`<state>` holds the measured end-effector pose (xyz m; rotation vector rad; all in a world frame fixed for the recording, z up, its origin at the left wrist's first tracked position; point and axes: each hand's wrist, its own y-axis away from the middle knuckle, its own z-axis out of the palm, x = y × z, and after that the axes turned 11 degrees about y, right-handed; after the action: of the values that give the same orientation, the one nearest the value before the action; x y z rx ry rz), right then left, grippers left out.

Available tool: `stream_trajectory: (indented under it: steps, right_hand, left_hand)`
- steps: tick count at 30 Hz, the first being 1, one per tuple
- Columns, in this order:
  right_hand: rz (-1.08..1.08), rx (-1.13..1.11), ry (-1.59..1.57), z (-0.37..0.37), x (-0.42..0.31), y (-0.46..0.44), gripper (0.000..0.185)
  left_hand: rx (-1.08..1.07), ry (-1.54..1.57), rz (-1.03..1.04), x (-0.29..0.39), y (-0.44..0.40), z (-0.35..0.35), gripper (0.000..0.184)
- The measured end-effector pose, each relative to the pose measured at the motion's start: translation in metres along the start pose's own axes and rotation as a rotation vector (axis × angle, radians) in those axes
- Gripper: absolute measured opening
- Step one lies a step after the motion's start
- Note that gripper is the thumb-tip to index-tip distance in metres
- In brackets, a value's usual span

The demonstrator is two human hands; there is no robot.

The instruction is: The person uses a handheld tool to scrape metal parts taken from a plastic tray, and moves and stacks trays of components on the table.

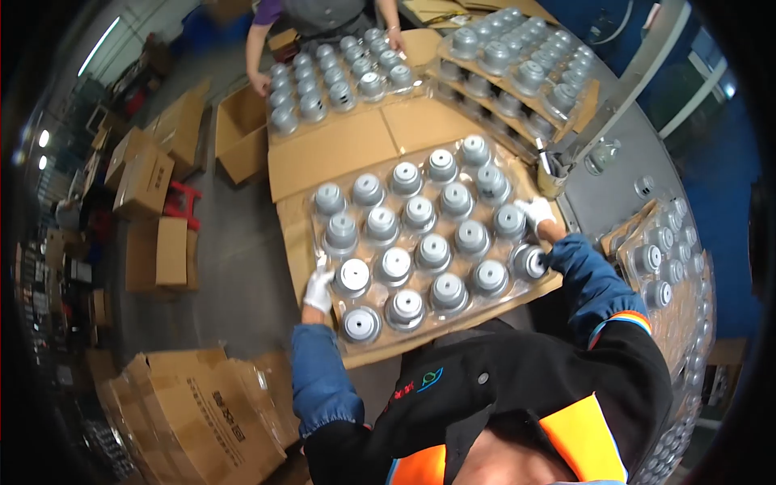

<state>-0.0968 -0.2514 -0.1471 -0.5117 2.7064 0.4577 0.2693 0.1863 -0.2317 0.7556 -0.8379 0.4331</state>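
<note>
In front of me lies a clear plastic tray holding rows of silver-grey, stepped metal cups, most with a small hole in the top. My left hand, in a white glove, grips the tray's left edge near the front corner. My right hand, also in a white glove, is closed on the right edge, close to the outer cups. Fingers under the rim are hidden on both sides. Beneath the tray is a brown cardboard sheet.
Across the table, a person's hands hold a similar filled tray. Stacked trays of cups stand back right, beside a small tool container. More cups are at the right. Cardboard boxes sit on the floor left.
</note>
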Motion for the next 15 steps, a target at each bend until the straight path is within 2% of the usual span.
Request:
stream_trajectory:
  steps: [2, 4, 5, 6, 8, 10, 12, 13, 15]
  right_hand:
    - [0.087, 0.042, -0.071, 0.027, 0.029, -0.005, 0.059]
    - [0.116, -0.093, -0.039, 0.036, 0.041, -0.013, 0.061]
    - [0.161, -0.175, -0.037, 0.032, 0.033, -0.012, 0.059]
    - [0.173, -0.165, -0.050, 0.030, 0.032, -0.015, 0.059]
    - [0.078, -0.225, 0.380, 0.027, 0.031, -0.022, 0.057]
    - [0.121, -0.260, 0.427, -0.020, -0.013, 0.000, 0.057]
    - [0.021, -0.258, 0.455, -0.054, -0.032, 0.007, 0.055]
    - [-0.059, -0.241, 0.436, -0.056, -0.030, 0.002, 0.051]
    - [-0.189, -0.211, 0.310, -0.066, -0.033, -0.005, 0.042]
  left_hand:
    - [0.020, 0.090, -0.025, -0.009, 0.003, 0.001, 0.053]
    - [0.068, -0.083, -0.117, -0.004, -0.005, -0.004, 0.051]
    - [0.095, -0.382, -0.229, 0.031, 0.005, 0.016, 0.052]
    - [0.127, -0.684, -0.336, 0.067, 0.017, 0.040, 0.053]
    - [0.227, -1.435, -0.095, 0.092, -0.009, 0.006, 0.054]
    - [0.418, -1.240, 0.076, 0.160, 0.007, 0.098, 0.056]
    - [0.294, -0.757, 0.414, 0.155, -0.060, 0.111, 0.059]
    - [0.156, -0.556, 0.349, 0.160, -0.073, 0.168, 0.063]
    - [-0.037, -0.407, 0.215, 0.149, -0.114, 0.280, 0.068]
